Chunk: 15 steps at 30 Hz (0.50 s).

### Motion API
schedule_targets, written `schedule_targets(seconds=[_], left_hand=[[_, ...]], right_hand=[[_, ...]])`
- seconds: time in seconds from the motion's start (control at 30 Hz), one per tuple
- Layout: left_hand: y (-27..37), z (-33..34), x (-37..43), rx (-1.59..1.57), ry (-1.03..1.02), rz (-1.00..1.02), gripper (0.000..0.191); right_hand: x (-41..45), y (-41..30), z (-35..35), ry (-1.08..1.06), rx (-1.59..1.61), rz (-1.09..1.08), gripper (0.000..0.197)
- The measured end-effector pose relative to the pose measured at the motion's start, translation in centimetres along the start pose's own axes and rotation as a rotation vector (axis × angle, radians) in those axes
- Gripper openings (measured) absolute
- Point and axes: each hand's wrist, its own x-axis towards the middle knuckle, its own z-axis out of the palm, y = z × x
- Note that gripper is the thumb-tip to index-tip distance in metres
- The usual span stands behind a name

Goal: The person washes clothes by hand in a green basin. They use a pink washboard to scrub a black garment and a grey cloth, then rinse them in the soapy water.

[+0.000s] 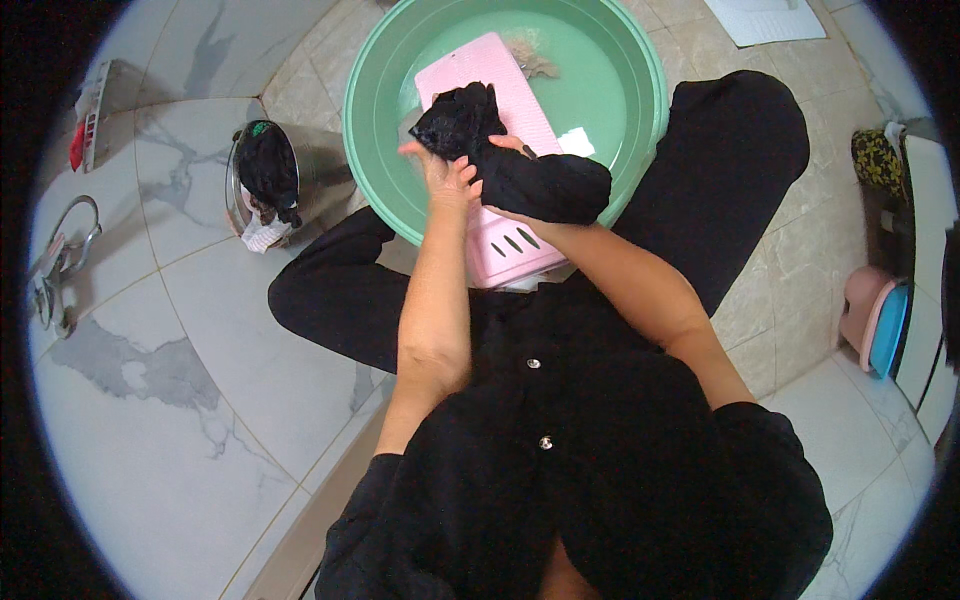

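A bunched black cloth garment (pixel 551 186) is in both my hands above a pink plastic washboard (pixel 491 67). My left hand (pixel 448 180) grips the gathered end of the cloth from below, its thumb and fingertips showing around it. The thicker part of the bundle lies across my right hand (pixel 538 226), whose fingertips come up on the far side; the cloth hides most of its palm. The washboard leans in a round green plastic basin (pixel 655 97), its slotted end towards me. Shallow water covers the basin's bottom, with a beige cloth (pixel 534 60) in it.
Left of the basin stands a metal bucket (pixel 319 154) holding dark and pale clothes. A metal wall fitting (pixel 79 240) and a rack (pixel 95 120) are on the tiled wall at left. A pink stool-like item (pixel 864 311) and a blue basin (pixel 890 330) lean at right.
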Motion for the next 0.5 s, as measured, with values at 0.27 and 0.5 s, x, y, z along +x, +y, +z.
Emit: schedule_targets(seconds=[0.27, 0.5], left_hand=[[1.3, 5.3, 4.8, 0.840, 0.688, 0.047, 0.030], [2.3, 3.6, 4.3, 1.859, 0.638, -0.078, 0.024]], right_hand=[[-1.7, -1.5, 1.7, 0.343, -0.423, -0.061, 0.024], [-1.5, 1.7, 4.6, 0.678, -1.216, -0.040, 0.012]])
